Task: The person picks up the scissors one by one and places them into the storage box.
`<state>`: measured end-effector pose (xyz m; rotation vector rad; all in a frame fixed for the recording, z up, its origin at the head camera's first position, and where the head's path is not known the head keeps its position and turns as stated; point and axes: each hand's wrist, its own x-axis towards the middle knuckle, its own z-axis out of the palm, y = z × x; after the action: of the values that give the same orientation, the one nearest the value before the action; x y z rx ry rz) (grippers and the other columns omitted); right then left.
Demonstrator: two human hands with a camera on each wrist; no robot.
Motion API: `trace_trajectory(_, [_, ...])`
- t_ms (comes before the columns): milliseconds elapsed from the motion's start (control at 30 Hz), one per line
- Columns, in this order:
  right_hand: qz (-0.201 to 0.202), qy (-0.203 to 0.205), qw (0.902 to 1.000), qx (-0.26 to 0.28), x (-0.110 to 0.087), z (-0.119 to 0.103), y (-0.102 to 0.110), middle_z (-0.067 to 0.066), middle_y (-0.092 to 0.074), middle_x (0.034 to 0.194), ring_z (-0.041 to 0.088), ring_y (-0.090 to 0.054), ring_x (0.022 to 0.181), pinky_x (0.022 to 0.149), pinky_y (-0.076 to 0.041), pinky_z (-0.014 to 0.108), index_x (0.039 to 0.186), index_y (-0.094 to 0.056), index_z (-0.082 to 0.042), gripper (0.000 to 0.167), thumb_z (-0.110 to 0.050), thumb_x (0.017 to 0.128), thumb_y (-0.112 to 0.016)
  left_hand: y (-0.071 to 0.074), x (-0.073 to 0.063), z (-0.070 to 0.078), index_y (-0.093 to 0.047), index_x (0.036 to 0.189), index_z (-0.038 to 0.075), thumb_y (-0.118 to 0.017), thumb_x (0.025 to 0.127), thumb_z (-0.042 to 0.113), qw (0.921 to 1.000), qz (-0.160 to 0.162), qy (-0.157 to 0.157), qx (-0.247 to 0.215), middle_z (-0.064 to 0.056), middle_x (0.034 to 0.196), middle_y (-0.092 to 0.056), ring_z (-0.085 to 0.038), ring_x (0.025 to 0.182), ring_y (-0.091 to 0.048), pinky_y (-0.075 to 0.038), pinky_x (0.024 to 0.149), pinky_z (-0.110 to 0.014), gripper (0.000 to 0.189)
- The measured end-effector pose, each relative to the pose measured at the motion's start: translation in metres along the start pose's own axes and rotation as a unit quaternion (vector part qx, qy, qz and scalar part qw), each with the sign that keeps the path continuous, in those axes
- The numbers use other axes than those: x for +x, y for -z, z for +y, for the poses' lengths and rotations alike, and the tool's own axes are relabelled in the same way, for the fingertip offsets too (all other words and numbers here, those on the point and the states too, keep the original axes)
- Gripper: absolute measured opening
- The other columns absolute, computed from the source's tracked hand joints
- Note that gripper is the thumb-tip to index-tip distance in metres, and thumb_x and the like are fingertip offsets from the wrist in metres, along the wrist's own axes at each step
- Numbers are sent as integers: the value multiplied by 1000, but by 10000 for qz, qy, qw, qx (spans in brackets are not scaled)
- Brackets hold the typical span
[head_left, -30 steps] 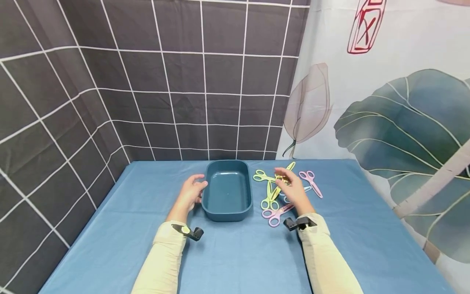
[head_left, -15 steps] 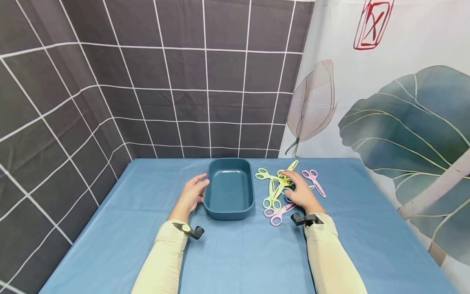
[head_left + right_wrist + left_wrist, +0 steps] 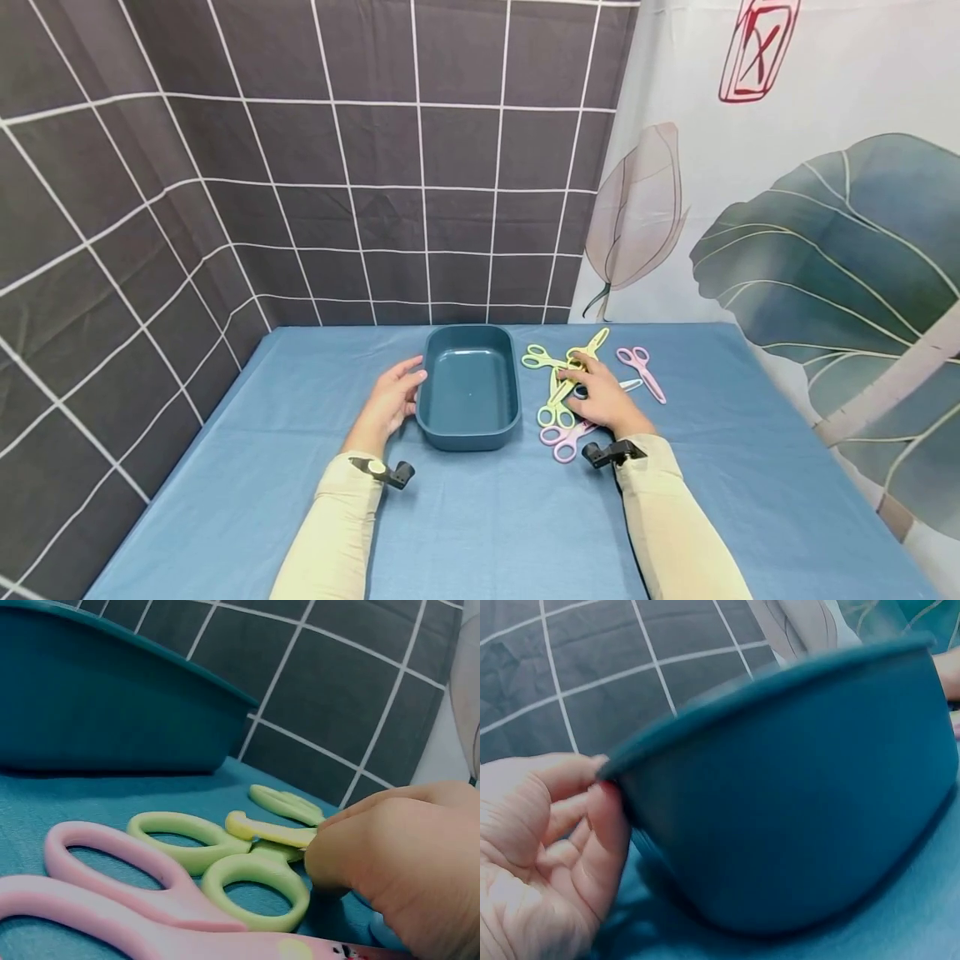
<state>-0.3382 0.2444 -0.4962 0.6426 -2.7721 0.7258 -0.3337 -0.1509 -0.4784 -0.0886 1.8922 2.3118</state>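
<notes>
A dark teal plastic bin (image 3: pixel 468 437) stands on the blue cloth. At its left side is my left hand (image 3: pixel 387 400), thumb and fingers pinching the rim; the left wrist view shows this hand (image 3: pixel 547 847) at the bin's corner (image 3: pixel 795 802). My right hand (image 3: pixel 603 396) reaches into a pile of children's scissors and pinches a yellow pair (image 3: pixel 568 385), its fingertips partly hidden. In the right wrist view the yellow scissors (image 3: pixel 270 831) lie over green scissors (image 3: pixel 259 889), beside my right hand (image 3: pixel 397 862).
Around the right hand lie more scissors: green ones (image 3: pixel 536 357), pink ones (image 3: pixel 564 450) in front, and a light blue pair (image 3: pixel 632 385) partly under the hand. Another pink pair (image 3: pixel 643 377) lies apart to the right. A grid-patterned curtain (image 3: pixel 375 217) hangs behind the table.
The right hand has come down into the scissors pile and shifted left, its fingers closing on the yellow pair. The left hand stays at the bin's rim. The view has shifted slightly.
</notes>
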Motion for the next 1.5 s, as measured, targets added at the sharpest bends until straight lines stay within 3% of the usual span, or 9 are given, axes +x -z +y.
trace_trajectory(233, [189, -242, 9995, -43, 1, -3, 0, 24, -41, 152, 50, -36, 135, 108, -31, 66, 111, -70, -13, 30, -16, 81, -68, 0, -2, 7, -45, 150, 11, -60, 102, 12, 9993, 28, 332, 176, -1, 75, -54, -8, 58, -50, -45, 45, -20, 51])
trace_trajectory(533, [208, -258, 9994, 82, 2, 0, 0, 24, -41, 152, 49, -34, 137, 108, -31, 66, 106, -70, -15, 29, -13, 78, -66, 0, -2, 13, -43, 151, 11, -60, 102, 13, 9985, -41, 512, 164, -1, 76, -52, -9, 58, -49, -46, 46, -21, 52])
trace_trajectory(1100, [316, 128, 9991, 249, 0, 0, 0, 25, -47, 143, 51, -38, 130, 105, -31, 68, 99, -70, -15, 22, -13, 77, -70, 1, -4, 14, -41, 152, 12, -57, 104, 14, 9977, -192, 602, 234, 0, 78, -50, -8, 59, -50, -47, 48, -21, 50])
trace_trajectory(1500, [400, -32, 9963, 766, -1, 0, -3, 20, -56, 129, 44, -40, 122, 102, -33, 62, 93, -72, -13, 19, -12, 74, -75, 1, -5, 16, -41, 152, 13, -57, 104, 14, 9975, -196, 670, 122, -1, 80, -50, -8, 61, -46, -46, 48, -20, 50])
